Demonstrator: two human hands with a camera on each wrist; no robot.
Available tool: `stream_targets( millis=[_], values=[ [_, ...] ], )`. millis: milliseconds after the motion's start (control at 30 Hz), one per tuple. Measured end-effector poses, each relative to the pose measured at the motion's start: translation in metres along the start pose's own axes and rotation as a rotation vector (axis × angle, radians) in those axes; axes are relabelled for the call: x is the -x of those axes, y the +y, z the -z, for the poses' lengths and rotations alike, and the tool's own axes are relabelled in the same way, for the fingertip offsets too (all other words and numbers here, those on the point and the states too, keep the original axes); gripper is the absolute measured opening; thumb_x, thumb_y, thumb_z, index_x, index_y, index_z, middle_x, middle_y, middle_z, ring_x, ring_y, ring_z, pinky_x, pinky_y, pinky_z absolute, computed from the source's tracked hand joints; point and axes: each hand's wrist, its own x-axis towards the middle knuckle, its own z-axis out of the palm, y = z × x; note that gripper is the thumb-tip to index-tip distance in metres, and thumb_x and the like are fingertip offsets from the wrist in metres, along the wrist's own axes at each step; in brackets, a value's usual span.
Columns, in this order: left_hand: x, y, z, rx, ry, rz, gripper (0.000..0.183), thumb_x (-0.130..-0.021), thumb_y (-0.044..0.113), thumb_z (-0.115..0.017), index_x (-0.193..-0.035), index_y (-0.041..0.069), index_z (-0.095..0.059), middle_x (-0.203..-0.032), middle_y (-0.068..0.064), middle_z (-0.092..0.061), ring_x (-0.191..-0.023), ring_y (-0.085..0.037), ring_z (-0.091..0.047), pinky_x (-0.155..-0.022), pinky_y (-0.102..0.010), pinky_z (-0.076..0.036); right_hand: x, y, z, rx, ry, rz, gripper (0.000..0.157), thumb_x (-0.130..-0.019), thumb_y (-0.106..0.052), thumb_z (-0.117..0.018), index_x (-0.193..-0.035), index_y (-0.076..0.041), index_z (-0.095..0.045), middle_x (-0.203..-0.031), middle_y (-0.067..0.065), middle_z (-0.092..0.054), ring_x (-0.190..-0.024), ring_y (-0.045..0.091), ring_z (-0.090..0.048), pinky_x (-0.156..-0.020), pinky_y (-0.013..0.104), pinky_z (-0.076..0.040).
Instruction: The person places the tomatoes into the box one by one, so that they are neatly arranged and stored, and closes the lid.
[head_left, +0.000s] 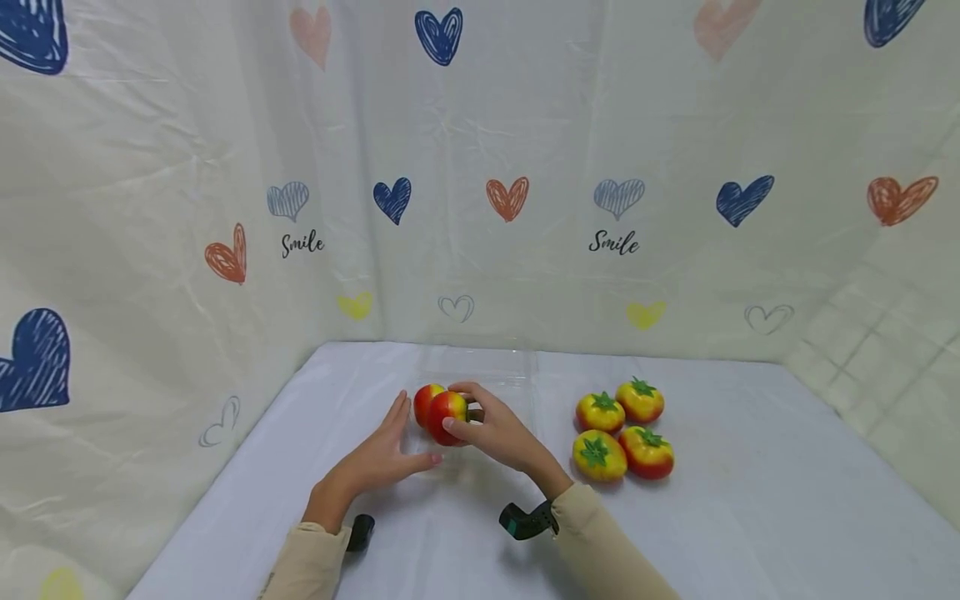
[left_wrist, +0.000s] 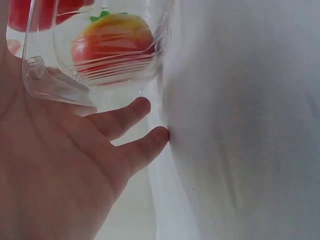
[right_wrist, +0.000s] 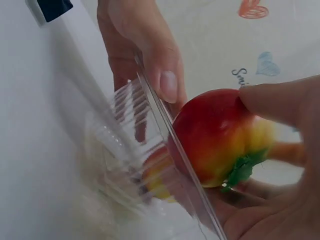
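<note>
My right hand (head_left: 501, 431) holds a red-and-yellow tomato (head_left: 447, 419) with a green leafy top, its thumb and fingers around the fruit. The right wrist view shows this tomato (right_wrist: 215, 137) at the rim of a clear plastic clamshell box (right_wrist: 172, 132). Another tomato (left_wrist: 112, 42) sits inside the box, seen through its ribbed wall. Beside the box's left side is my left hand (head_left: 377, 457), fingers extended and thumb spread, holding nothing. In the left wrist view its palm (left_wrist: 60, 165) faces the box; whether it touches the wall, I cannot tell.
Several more tomatoes (head_left: 624, 433) stand grouped on the white-covered table (head_left: 750, 467), to the right of the box. The box's transparent lid (head_left: 480, 362) is raised toward the back. A heart-printed curtain (head_left: 555, 275) hangs behind and beside the table.
</note>
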Motion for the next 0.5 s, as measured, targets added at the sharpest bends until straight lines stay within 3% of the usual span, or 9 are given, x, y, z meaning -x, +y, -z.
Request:
stream_targets(
  millis=[300, 500],
  values=[
    [0.003, -0.004, 0.008, -0.016, -0.002, -0.028, 0.121, -0.089, 0.061, -0.077, -0.171, 0.002, -0.01, -0.18, -0.012, -0.002, -0.164, -0.038, -0.009, -0.123, -0.066, -0.026, -0.006, 0.001, -0.015, 0.066, 0.012, 0.004, 0.056, -0.098, -0.028, -0.079, -0.146, -0.008, -0.059, -0.14, 0.016, -0.064, -0.123, 0.039, -0.063, -0.085, 0.042, -0.065],
    [0.003, -0.003, 0.008, -0.011, -0.005, -0.032, 0.124, -0.086, 0.061, -0.08, -0.171, 0.003, -0.011, -0.18, -0.013, -0.004, -0.163, -0.039, -0.011, -0.121, -0.067, -0.031, -0.009, 0.002, -0.023, 0.105, 0.003, -0.001, 0.054, -0.097, -0.027, -0.08, -0.143, -0.007, -0.062, -0.134, 0.013, -0.066, -0.118, 0.035, -0.065, -0.086, 0.041, -0.065]
  ],
)
